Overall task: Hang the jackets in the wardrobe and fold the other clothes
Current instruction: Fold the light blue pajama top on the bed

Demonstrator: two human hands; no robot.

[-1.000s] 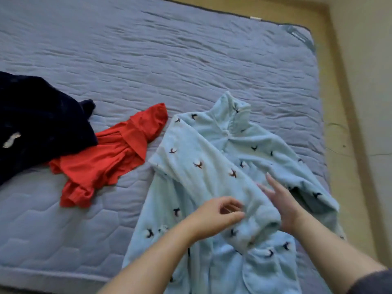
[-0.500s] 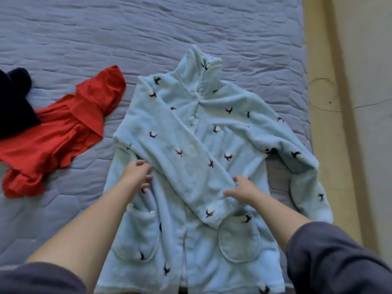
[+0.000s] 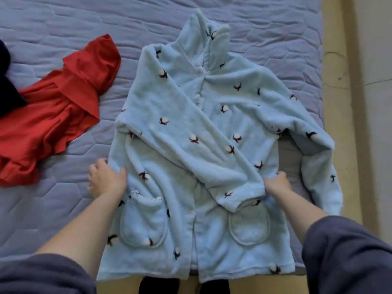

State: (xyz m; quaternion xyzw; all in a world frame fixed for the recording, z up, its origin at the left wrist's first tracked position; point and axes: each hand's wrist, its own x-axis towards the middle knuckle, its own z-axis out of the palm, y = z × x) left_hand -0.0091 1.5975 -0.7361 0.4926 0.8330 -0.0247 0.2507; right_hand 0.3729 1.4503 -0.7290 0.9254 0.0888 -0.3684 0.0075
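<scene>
The pale-blue fleece robe (image 3: 212, 115) lies lengthwise, collar far, between both hands. The left hand (image 3: 106, 179) has a grip pinching its left edge and the right hand (image 3: 277, 183) its right edge.

Robe (image 3: 239, 115) on mattress (image 3: 53, 211); crumpled garment (image 3: 53, 117) left of it; sleeve (image 3: 186, 132) across robe front.

Quilted blue-grey mattress (image 3: 265, 28) filled most of the view, yellowish floor (image 3: 337, 145) ran along its right edge, pale wall (image 3: 377, 124) beyond, possibly a thin cable (image 3: 360, 85) crossed both.
</scene>
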